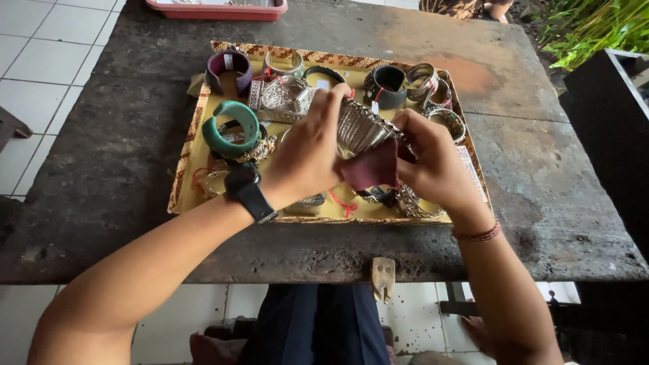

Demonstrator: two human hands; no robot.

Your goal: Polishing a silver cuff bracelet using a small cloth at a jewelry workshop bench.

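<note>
My left hand grips a wide silver cuff bracelet above the tray, a black watch on its wrist. My right hand presses a small dark red cloth against the cuff's lower edge. Both hands hover over a shallow yellow tray with a patterned rim. The tray holds several bracelets: a green bangle, a purple cuff, a black cuff and silver ones.
The tray rests on a dark, worn stone table. A red plastic tray sits at the far edge. A small carved wooden piece hangs at the near edge. White tiled floor lies left, plants at the back right.
</note>
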